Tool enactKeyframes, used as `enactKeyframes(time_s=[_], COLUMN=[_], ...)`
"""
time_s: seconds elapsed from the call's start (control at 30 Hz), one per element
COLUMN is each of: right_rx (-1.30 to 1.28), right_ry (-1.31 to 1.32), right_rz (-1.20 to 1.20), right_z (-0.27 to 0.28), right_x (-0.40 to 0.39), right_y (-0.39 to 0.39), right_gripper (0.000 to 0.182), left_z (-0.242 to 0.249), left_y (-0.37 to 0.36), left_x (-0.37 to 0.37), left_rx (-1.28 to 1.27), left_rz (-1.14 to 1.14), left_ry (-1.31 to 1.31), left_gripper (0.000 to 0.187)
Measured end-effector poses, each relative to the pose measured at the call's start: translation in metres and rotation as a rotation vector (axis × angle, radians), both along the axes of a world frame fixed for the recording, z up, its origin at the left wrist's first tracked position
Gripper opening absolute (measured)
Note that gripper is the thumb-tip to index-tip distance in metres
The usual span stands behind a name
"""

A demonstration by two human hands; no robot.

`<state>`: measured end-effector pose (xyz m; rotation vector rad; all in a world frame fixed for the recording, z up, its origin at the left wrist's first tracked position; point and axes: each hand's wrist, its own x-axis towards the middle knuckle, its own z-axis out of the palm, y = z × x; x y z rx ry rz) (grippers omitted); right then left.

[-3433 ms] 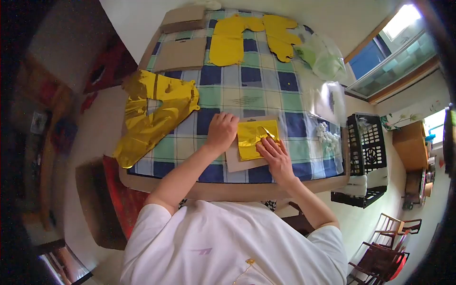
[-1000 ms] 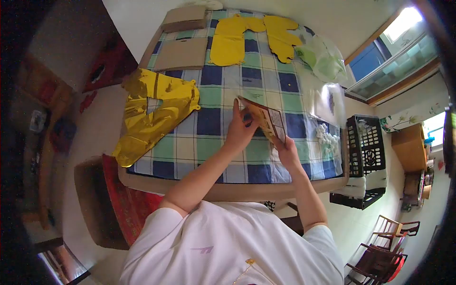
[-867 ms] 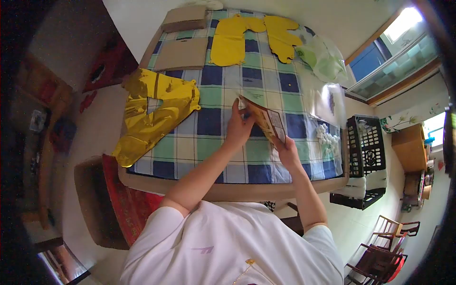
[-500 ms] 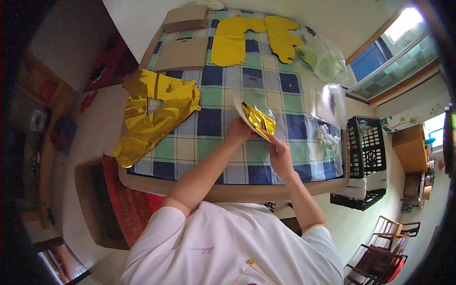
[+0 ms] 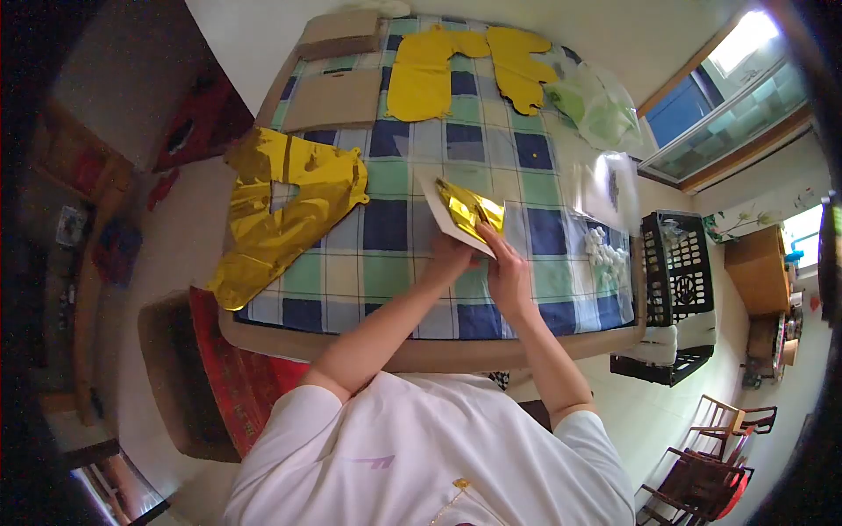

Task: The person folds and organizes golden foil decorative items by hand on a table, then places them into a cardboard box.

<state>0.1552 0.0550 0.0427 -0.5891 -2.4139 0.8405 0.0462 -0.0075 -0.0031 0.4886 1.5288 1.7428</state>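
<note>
A folded gold foil piece (image 5: 463, 207) lies against a white card (image 5: 438, 207), in what looks like a clear sleeve, above the checkered cloth. My left hand (image 5: 452, 253) is closed on the lower edge of the card, its fingers partly hidden beneath it. My right hand (image 5: 503, 263) rests on the right side of the packet, its fingers over the foil and card. To the left, a large gold foil sheet (image 5: 294, 206) with an opening lies spread on the cloth.
Two yellow flat shapes (image 5: 423, 79) (image 5: 519, 70) and cardboard pieces (image 5: 333, 99) lie at the far side. Clear plastic bags (image 5: 605, 188) and small white items (image 5: 605, 254) are at the right. A black crate (image 5: 680, 272) stands beside the table.
The packet has tilted so more of its foil face shows. My right hand has moved up and left, onto the packet's face.
</note>
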Motion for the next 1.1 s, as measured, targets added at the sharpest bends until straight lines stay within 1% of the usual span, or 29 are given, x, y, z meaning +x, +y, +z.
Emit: enactKeyframes(time_s=[0.03, 0.1, 0.13, 0.2, 0.3, 0.33, 0.4, 0.43, 0.47, 0.5, 0.57, 0.67, 0.77, 0.87, 0.97, 1.03, 1.07, 1.1], right_rx=[-0.028, -0.061, -0.065, -0.076, -0.099, -0.107, -0.13, -0.145, -0.159, -0.16, -0.158, -0.207, -0.172, -0.131, -0.196, -0.278, -0.317, -0.324], right_ry=[0.019, 0.029, 0.021, 0.018, 0.05, 0.07, 0.118, 0.147, 0.177, 0.145, 0.081, 0.05, 0.069, 0.119, 0.144, 0.055, 0.011, 0.016], right_rz=[-0.009, -0.018, -0.021, -0.02, -0.022, -0.037, -0.055, -0.057, -0.059, -0.076, -0.102, -0.049, -0.04, -0.09, -0.095, -0.091, -0.087, -0.085], right_z=[0.0, 0.002, 0.007, 0.011, 0.012, 0.011, 0.007, 0.003, 0.001, 0.0, 0.0, -0.002, -0.004, -0.003, 0.005, -0.008, -0.014, -0.009], right_x=[0.0, 0.001, 0.001, 0.002, 0.001, 0.0, 0.0, -0.002, -0.002, -0.002, -0.001, 0.004, 0.003, 0.0, -0.002, 0.001, 0.003, 0.002], right_y=[-0.001, -0.003, -0.006, -0.01, -0.011, -0.011, -0.008, -0.004, -0.002, -0.002, -0.002, -0.007, -0.01, -0.012, -0.004, 0.008, 0.012, 0.01], right_gripper=[0.055, 0.052, 0.05, 0.048, 0.043, 0.041, 0.037, 0.035, 0.033, 0.031, 0.028, 0.025, 0.024, 0.022, 0.02, 0.027, 0.031, 0.031], left_z=[0.015, 0.021, 0.035, 0.028, 0.017, 0.008, 0.001, 0.0, -0.002, 0.003, 0.012, 0.0, -0.026, -0.011, 0.023, 0.044, 0.049, 0.048], left_y=[-0.002, 0.001, 0.001, 0.002, 0.004, 0.003, 0.004, 0.008, 0.009, 0.009, 0.007, 0.008, 0.015, 0.009, -0.002, -0.006, -0.006, -0.006], left_x=[-0.005, -0.008, -0.012, -0.016, -0.019, -0.018, -0.013, -0.005, -0.004, -0.003, -0.01, -0.028, -0.041, -0.041, -0.017, -0.014, -0.013, -0.015], left_rx=[-0.016, 0.057, -0.025, -0.016, -0.048, -0.047, 0.066, 0.176, 0.201, 0.227, 0.112, 0.045, 0.081, -0.034, 0.072, -0.008, -0.047, -0.079], left_rz=[0.005, 0.052, 0.011, -0.01, -0.088, -0.123, -0.064, 0.031, 0.087, 0.144, 0.187, 0.16, 0.073, -0.062, 0.098, 0.13, 0.148, 0.146], left_ry=[0.009, -0.063, -0.079, -0.011, 0.188, 0.309, 0.389, 0.348, 0.316, 0.285, 0.245, 0.089, -0.038, 0.095, 0.52, 0.56, 0.58, 0.602], left_gripper=[0.029, 0.03, 0.029, 0.028, 0.031, 0.034, 0.042, 0.047, 0.051, 0.055, 0.06, 0.057, 0.053, 0.058, 0.07, 0.077, 0.08, 0.08])
